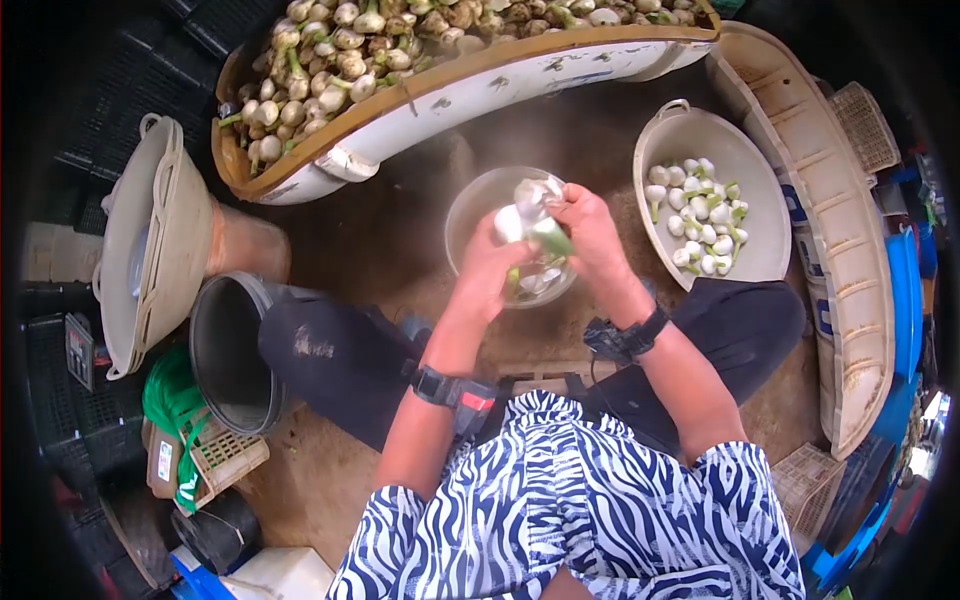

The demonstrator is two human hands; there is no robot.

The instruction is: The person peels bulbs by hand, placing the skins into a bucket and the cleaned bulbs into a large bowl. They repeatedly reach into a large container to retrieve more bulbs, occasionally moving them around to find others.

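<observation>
Over a translucent round bowl [462,225], both hands work on one white bulb [509,224] with a green stem. My left hand [487,265] is closed around the bulb. The fingers of my right hand [582,228] are pinched on pale, papery skin [537,192] at the bulb's upper right, and the green stem lies between the hands. Loose peelings and green bits lie in the bowl below. To the right, a beige tub [768,215] holds many clean white bulbs [700,212] with short green stems.
A long white trough [480,92] across the top is heaped with unpeeled bulbs [345,50]. Stacked beige tubs [140,250] and a grey bucket [235,350] stand at left, near green netting [172,400]. A long beige tray [850,300] curves along the right.
</observation>
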